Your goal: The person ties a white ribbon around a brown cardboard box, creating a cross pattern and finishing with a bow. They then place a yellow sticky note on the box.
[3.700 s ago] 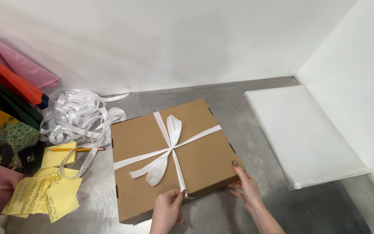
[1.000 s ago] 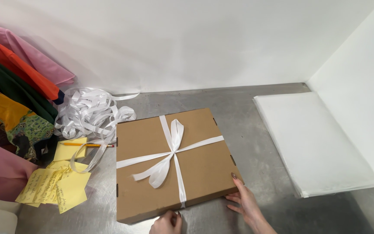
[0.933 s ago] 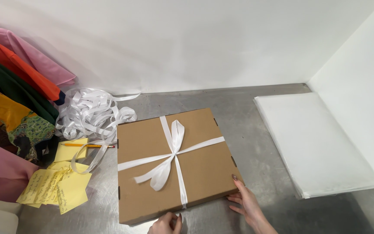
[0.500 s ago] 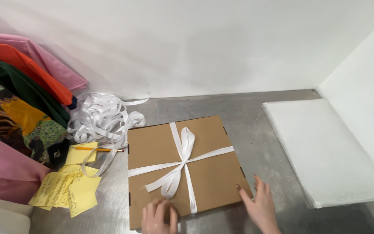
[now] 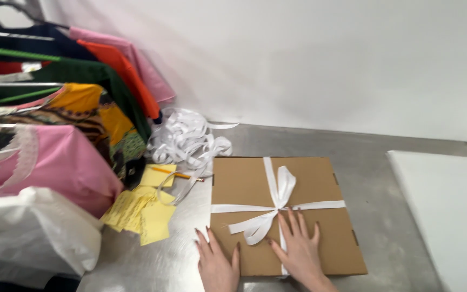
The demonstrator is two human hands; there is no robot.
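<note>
A flat brown cardboard box [image 5: 309, 184] lies on the grey metal table [image 5: 374, 162], tied crosswise with a white ribbon [image 5: 278, 204] that ends in a bow at its middle. My right hand [image 5: 298, 249] rests flat on the box's lid, fingers spread, fingertips touching the bow's tails. My left hand [image 5: 217, 262] lies flat at the box's near left corner, partly on the table and partly on the lid's edge. Neither hand holds anything.
A heap of loose white ribbon [image 5: 187, 138] lies left of the box. Yellow paper notes [image 5: 141, 211] and an orange pencil [image 5: 171, 172] lie beside it. Coloured garments on hangers [image 5: 66, 108] and a white bag [image 5: 28, 232] fill the left. A white sheet [image 5: 449, 211] lies at the right.
The view has swung left, showing more of the garments. My right hand has moved from the box's near right corner onto the lid by the bow. My left hand has flattened at the near left corner.
</note>
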